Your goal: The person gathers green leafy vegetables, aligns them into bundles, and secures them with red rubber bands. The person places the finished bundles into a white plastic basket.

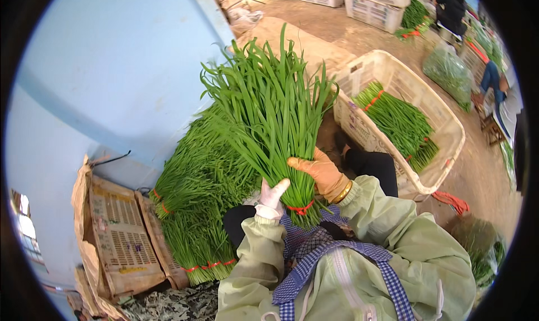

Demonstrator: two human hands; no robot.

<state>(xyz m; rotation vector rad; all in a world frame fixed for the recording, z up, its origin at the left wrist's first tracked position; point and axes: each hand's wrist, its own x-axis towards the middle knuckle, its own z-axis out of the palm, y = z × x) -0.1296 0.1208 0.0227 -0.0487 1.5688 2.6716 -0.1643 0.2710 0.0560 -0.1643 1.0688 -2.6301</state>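
A large bunch of long green leafy stems, probably garlic chives (pixel 273 110), stands roughly upright before me, leaves up, with a red band (pixel 300 208) round its lower end. My left hand (pixel 271 199), in a pale glove, holds the bunch low on its left side. My right hand (pixel 322 173), in an orange glove, grips it from the right, a little higher, with the thumb across the stems. Behind and left of it lies a heap of similar greens (pixel 202 169), several bunches of which bear red bands.
To my right stands a white plastic crate (pixel 452 152) with banded bunches (pixel 396 114) inside. Plastic crates (pixel 126 232) lie at the left by the blue wall (pixel 105 68). A filled clear bag (pixel 448 72) and a seated person (pixel 450 11) are further right.
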